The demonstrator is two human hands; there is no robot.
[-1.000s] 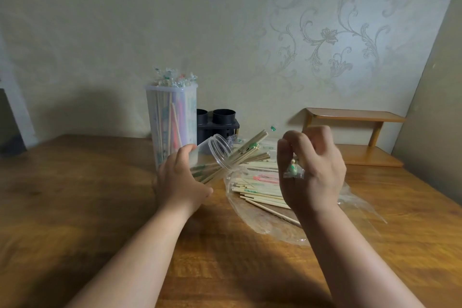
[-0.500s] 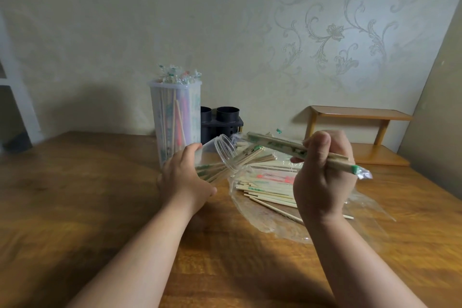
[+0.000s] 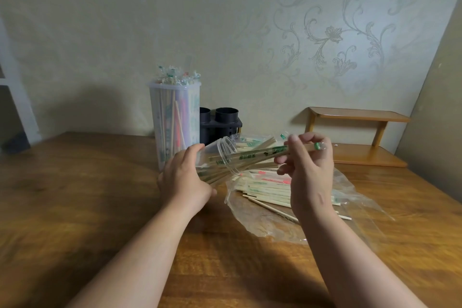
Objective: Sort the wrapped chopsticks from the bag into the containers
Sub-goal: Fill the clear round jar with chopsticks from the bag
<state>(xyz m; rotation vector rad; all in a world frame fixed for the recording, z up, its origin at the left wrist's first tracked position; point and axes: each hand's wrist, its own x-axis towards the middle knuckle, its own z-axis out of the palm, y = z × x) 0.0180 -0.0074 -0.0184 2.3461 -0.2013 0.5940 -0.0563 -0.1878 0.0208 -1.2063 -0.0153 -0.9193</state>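
Observation:
My left hand (image 3: 183,177) grips a clear plastic jar (image 3: 225,155) tilted on its side, mouth toward the right, with several green-printed wrapped chopsticks inside. My right hand (image 3: 308,170) pinches one wrapped chopstick pair (image 3: 265,152) with green print, its tip reaching into the jar's mouth. Below my right hand a clear plastic bag (image 3: 270,220) lies flat on the table, holding a pile of wrapped chopsticks (image 3: 265,189), some with red print. A tall clear container (image 3: 175,127) behind my left hand stands upright, packed with wrapped chopsticks.
A black two-cup holder (image 3: 221,122) stands right of the tall container. A small wooden shelf (image 3: 360,137) sits at the back right on the wooden table (image 3: 75,195). A wall runs close behind, another on the right.
My right hand turned the chopstick pair round and moved it left, so its tip now enters the jar's mouth. My left hand kept hold of the tilted jar.

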